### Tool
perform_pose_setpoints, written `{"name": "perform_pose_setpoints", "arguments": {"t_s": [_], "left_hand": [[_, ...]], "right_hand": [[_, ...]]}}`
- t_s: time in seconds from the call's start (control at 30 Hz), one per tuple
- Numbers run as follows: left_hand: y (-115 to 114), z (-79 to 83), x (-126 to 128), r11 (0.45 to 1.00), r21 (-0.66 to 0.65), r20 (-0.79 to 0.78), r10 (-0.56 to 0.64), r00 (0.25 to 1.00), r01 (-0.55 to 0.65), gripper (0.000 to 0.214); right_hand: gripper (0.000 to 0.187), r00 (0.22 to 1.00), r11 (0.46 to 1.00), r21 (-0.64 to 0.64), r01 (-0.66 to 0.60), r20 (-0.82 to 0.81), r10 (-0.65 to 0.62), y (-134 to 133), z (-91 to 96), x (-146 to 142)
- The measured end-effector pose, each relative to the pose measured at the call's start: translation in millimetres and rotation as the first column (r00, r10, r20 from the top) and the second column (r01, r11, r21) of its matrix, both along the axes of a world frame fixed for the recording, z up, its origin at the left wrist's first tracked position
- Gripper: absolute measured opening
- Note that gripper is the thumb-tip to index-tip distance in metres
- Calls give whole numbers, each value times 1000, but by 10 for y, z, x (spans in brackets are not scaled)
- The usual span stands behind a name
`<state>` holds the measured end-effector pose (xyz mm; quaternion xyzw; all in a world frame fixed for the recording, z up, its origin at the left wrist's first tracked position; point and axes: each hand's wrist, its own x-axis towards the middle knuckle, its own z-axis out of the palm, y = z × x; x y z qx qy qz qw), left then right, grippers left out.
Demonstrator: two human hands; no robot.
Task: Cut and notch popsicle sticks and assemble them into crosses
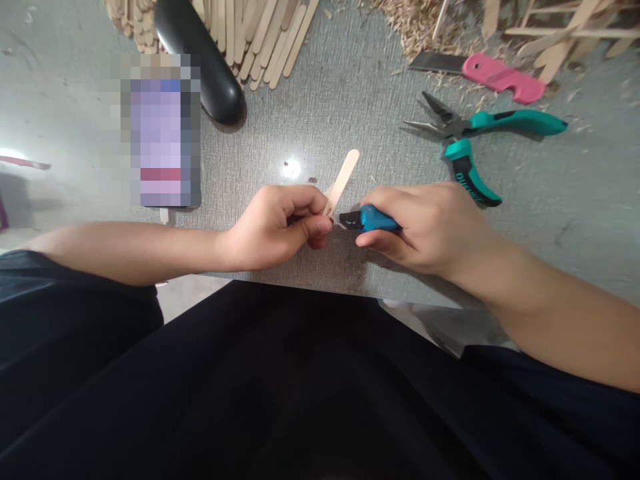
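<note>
Dark shirt (pixel 310 373) nearest, this side of the stick (pixel 346 172). Left fingers (pixel 311 197) pinch it; right fingers (pixel 384 196) grasp a cutter (pixel 375 219) to its right. I'd stroke lightly, clear of the pinch.

Black case (pixel 210 63) near phone (pixel 159 143); teal-handled pliers (pixel 454 127) beside pink-handled knife (pixel 483 70)

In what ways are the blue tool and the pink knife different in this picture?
The blue tool is in the right hand; the pink knife lies on the table. The pink knife shows a long grey blade, the blue tool a short black front end. Both have brightly coloured handles.
</note>
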<state>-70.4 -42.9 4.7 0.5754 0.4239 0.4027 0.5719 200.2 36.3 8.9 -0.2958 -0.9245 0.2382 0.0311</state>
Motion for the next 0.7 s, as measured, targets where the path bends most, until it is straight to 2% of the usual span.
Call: {"name": "perform_pose_setpoints", "arguments": {"t_s": [0.17,0.33,0.53,0.7], "left_hand": [[-25,48,-4,999,-33,-64,-36,997,34,22],[-76,61,-17,999,8,-111,-36,993,37,26],[-123,32,-11,979,202,-122,7,992,18,24],[-147,-11,15,977,213,-142,48,989,-17,23]], "right_hand": [[101,994,999,-48,25,111,-19,-39,39,-61],[99,982,997,-63,49,183,-36,-96,57,-113],[92,991,998,-56,33,135,-25,-128,67,-134],[91,993,997,-44,66,99,-61,-149,67,-154]]}}
